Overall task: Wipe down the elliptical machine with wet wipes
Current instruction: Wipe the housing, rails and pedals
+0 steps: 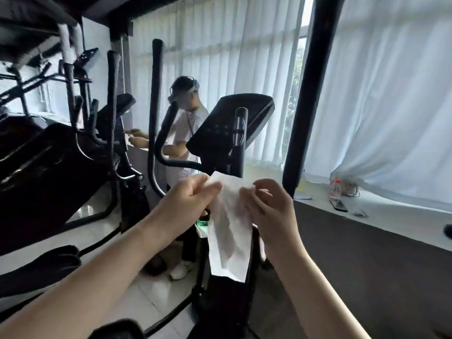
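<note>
Left hand: the left hand (193, 194) pinched the upper left edge of the wipe between thumb and fingers.
Right hand: the right hand (266, 204) was clamped the same way on the upper right edge, thumb on the near face.
Wipe: the thin white wet wipe (230, 231) was stretched between the two hands along its top. The rest hung creased below them, only partly opened out.
Machine: the black elliptical machine (215, 157) stood just beyond both hands. Its angled black console (227, 121) was above them, and a black upright grip post (241, 143) rose straight above the wipe's top edge. No contact between wipe and machine was visible.
Packet: a small green-and-white packet (201, 223) showed just below the left hand, mostly hidden behind the wipe. Its contents could not be told.
Done, as judged: a wipe was out and being spread, so this looked like preparation rather than wiping.
Left, as judged: console, grips and frame showed no sign of wiping, so the whole wipe-down appeared to remain.
Surroundings: another person in a white shirt (186, 123) stood beyond the left hand at a neighbouring machine. Pale pleated curtains (381, 94) hung beyond the right hand, and a clear plastic bottle (337, 189) stood on the white window ledge (391, 216) to its right.
</note>
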